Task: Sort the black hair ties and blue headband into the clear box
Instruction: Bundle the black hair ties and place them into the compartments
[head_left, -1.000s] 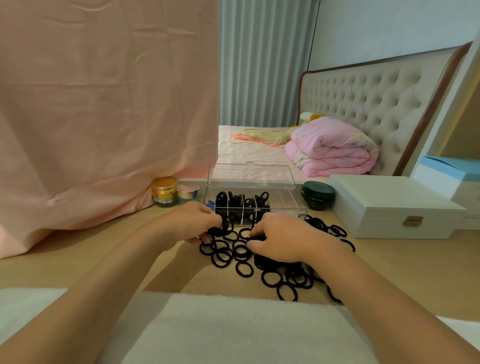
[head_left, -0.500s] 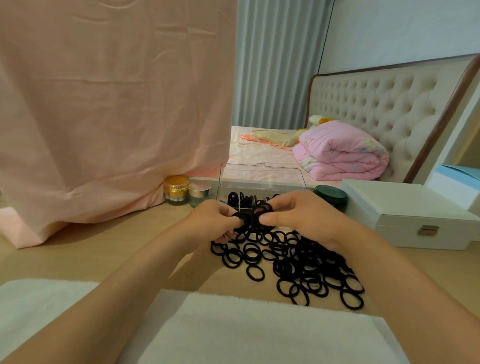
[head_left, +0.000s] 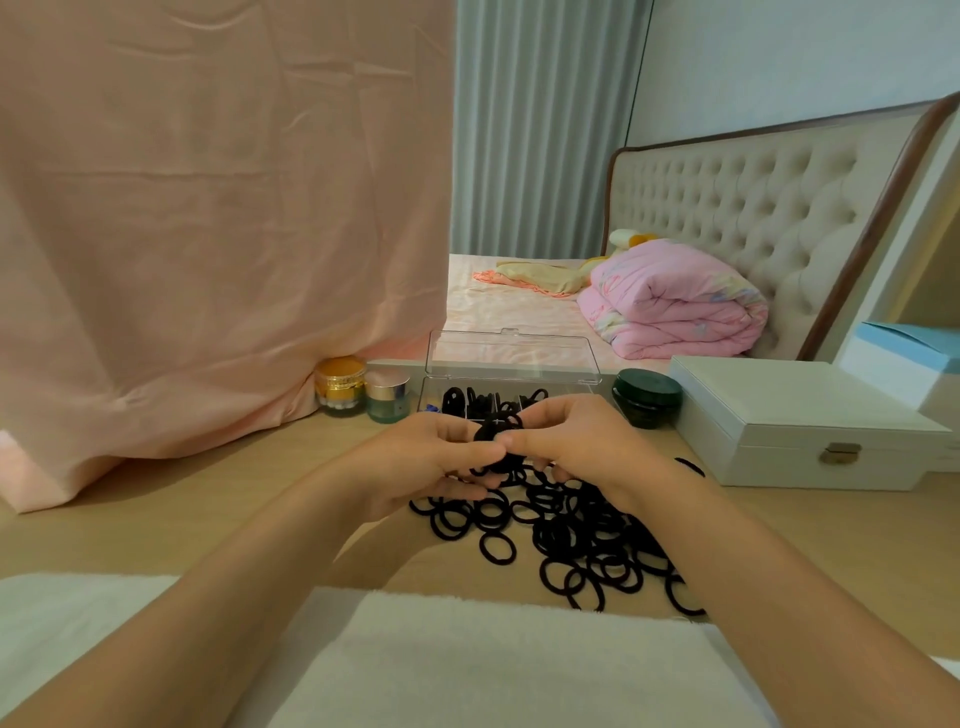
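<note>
On the light wooden tabletop (head_left: 208, 509), both hands meet just in front of the clear plastic compartment box (head_left: 511, 364), which stands at the far edge with its lid raised upright. The left hand (head_left: 441, 457) and the right hand (head_left: 571, 441) each have fingers curled in, together pinching a small bunch of black elastic hair ties (head_left: 491, 434) held above the table. Beneath and to the right of the hands, a loose pile of black hair ties (head_left: 571, 540) spreads toward the near edge. More black ties sit in the box's compartments, and a small blue scrap (head_left: 430, 409) shows at its left end, too little to identify. Left of the box stand a gold jar (head_left: 340, 387) and a green glass jar with a silvery lid (head_left: 387, 397); right of it are a dark green round jar (head_left: 647, 397) and a white latched case (head_left: 795, 426). A white towel (head_left: 467, 665) lies along the near edge.
</note>
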